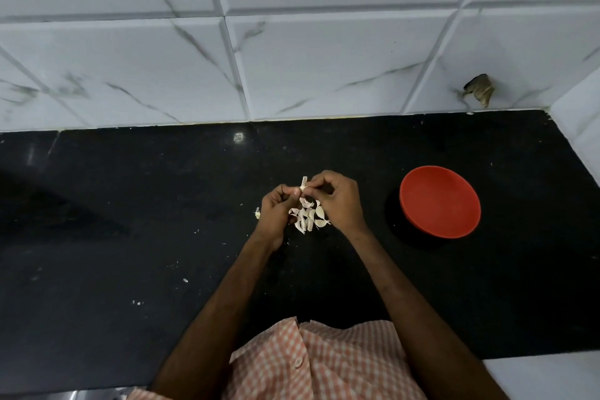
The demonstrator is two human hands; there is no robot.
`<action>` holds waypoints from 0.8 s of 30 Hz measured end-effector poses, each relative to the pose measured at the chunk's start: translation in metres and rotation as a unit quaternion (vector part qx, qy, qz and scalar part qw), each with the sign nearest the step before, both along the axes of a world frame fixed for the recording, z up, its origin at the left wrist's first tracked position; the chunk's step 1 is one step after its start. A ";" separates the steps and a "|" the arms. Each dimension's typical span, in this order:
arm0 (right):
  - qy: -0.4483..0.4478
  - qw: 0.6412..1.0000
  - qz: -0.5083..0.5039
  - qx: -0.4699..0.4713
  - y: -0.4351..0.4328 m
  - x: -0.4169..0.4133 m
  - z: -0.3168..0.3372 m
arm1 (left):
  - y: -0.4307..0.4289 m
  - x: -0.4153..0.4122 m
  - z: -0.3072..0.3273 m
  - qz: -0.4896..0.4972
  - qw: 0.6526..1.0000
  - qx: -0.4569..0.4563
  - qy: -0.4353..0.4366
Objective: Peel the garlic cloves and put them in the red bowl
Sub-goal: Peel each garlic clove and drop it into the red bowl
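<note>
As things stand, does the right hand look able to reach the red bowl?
Probably yes: the red bowl sits right of the right hand with bare counter between, though its fingers pinch a garlic clove.

You're in a kitchen: a black stone counter [130,204] fills the middle of the frame, with white marbled wall tiles [324,58] across the top. Garlic cloves [308,216] at centre and a red bowl [440,201] at right say cooking.

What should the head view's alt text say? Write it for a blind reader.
The left hand and right hand pinch a clove, peeling it above a pile of garlic on a black counter. A red bowl sits empty to their right, before white marbled tiles.
</note>
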State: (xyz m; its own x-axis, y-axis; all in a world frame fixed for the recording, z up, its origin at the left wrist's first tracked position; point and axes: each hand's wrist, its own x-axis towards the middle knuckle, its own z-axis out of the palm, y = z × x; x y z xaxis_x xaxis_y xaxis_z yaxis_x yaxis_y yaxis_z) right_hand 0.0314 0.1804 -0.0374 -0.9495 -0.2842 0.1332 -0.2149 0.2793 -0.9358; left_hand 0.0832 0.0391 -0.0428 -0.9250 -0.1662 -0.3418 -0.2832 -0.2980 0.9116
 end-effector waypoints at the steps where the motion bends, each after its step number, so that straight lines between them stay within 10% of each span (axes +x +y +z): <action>1: -0.056 0.997 -0.007 -0.047 -0.001 -0.001 0.000 | -0.002 0.000 0.001 -0.006 1.000 0.007 0.000; 6: -0.188 0.969 -0.036 -0.158 -0.003 0.004 -0.006 | -0.004 -0.001 0.001 0.000 1.000 0.018 0.005; 12: -0.067 0.984 -0.073 -0.146 -0.017 0.015 -0.006 | -0.006 -0.007 -0.003 0.061 0.993 0.097 -0.033; 24: -0.177 0.937 -0.155 -0.256 0.001 0.011 -0.003 | 0.015 -0.033 -0.013 -0.053 0.977 -0.202 0.050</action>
